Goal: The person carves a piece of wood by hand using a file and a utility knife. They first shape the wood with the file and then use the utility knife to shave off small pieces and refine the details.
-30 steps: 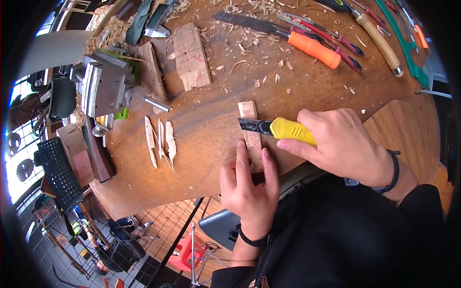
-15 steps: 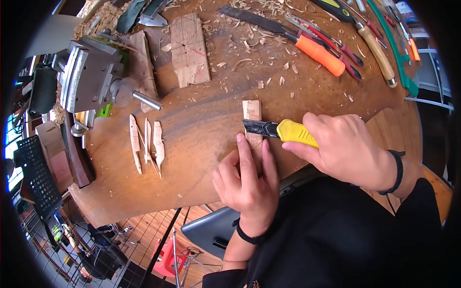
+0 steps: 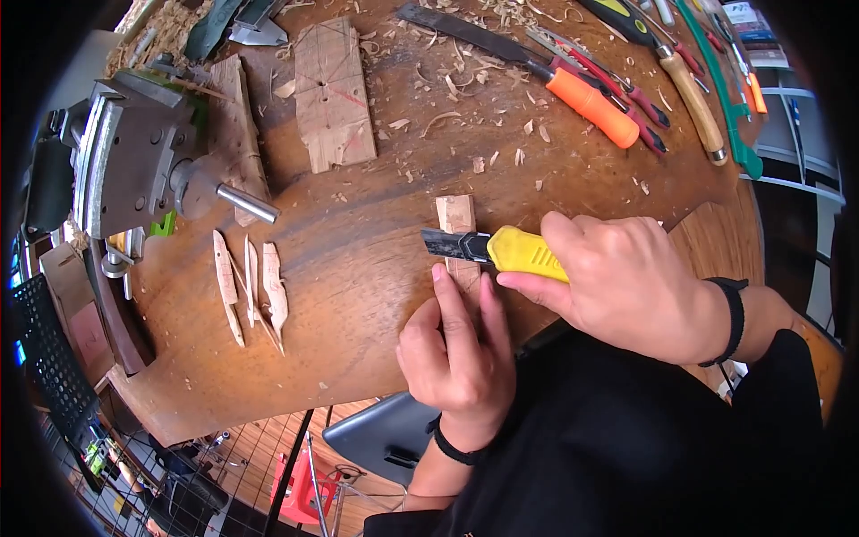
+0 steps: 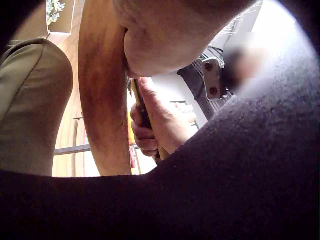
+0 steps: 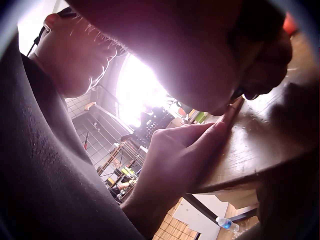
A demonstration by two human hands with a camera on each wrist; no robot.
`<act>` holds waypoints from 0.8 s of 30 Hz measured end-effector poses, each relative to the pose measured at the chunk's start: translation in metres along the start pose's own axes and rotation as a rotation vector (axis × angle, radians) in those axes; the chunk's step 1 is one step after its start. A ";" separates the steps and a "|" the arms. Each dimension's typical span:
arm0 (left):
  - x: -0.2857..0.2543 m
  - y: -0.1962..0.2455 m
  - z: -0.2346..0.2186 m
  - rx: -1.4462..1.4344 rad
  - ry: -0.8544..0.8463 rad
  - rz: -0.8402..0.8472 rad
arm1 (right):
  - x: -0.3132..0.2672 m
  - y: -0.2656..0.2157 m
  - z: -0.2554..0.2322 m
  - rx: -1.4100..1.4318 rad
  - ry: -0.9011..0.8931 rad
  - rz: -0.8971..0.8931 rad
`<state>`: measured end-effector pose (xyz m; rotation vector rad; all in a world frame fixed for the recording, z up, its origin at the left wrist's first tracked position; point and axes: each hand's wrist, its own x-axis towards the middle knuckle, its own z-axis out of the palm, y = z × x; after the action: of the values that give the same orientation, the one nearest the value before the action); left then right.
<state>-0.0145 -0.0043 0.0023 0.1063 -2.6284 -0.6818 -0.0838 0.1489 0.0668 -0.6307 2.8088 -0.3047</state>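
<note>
A short flat wooden strip (image 3: pixel 455 213) lies on the workbench near its front edge. My left hand (image 3: pixel 461 358) pinches its near end, index finger on one side and thumb on the other. In the right wrist view too, the fingers of the left hand (image 4: pixel 175 37) grip low over the bench. My right hand (image 3: pixel 626 282) grips a yellow utility knife (image 3: pixel 528 252), thumb along the handle. Its wide dark blade (image 3: pixel 455 244) lies crosswise over the strip, just beyond the left fingertips, and its tip sticks out past the left side.
Several thin carved wood pieces (image 3: pixel 275 295) lie to the left. A metal vise (image 3: pixel 134 152) and a drilled board (image 3: pixel 335 98) stand farther back. An orange-handled file (image 3: pixel 591 107), pliers (image 3: pixel 649 106) and a wooden-handled tool (image 3: pixel 693 103) lie at back right among shavings (image 3: pixel 456 85).
The head view has shifted, so the bench things sit farther left. The knife blade has slid leftward across the strip, its tip now extending farther past the edge. Both hands keep their grips.
</note>
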 end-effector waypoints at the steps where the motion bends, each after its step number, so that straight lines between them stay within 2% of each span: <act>1: 0.000 0.000 0.000 -0.004 0.001 -0.004 | -0.001 0.001 -0.001 -0.001 0.000 0.000; 10: 0.001 0.001 -0.006 -0.071 -0.076 -0.042 | -0.001 0.006 -0.003 -0.032 -0.057 -0.004; 18: 0.001 0.001 -0.002 -0.039 -0.023 -0.008 | -0.008 0.004 0.005 -0.013 0.055 -0.006; 21: 0.000 0.001 -0.005 -0.031 -0.049 -0.047 | -0.015 0.007 0.002 -0.045 0.002 0.020; 24: 0.000 -0.001 -0.005 -0.059 -0.056 -0.008 | -0.008 0.010 0.006 -0.040 0.025 -0.010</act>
<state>-0.0125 -0.0078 0.0061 0.0814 -2.6599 -0.7756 -0.0785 0.1603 0.0605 -0.6545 2.8428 -0.2610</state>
